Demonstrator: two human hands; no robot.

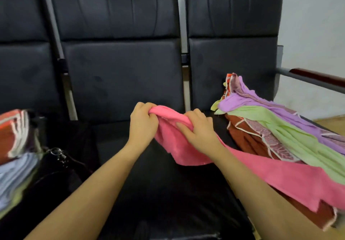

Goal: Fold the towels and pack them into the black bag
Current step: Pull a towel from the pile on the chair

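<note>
1. Right now you look to be at the start of a fold: you have the pink towel up off the seat of the middle chair, bunched along one edge, with its tail trailing off to your right over the heap of unfolded towels.
2. Your left hand is curled tight round the end of that bunched edge, knuckles up, thumb tucked under the cloth.
3. Your right hand sits just beside it, fingers hooked over the same edge and pinching it, forearm crossing above the trailing part.
4. Next, I'd judge, you need to slide your hands apart along the edge to find the corners and shake the cloth flat; the tail may drag a green or purple towel off the heap as it comes.
5. The black bag lies on the seat to your left, dark and blurred, with folded towels stacked at it; whether they sit inside or on top I cannot tell.
</note>
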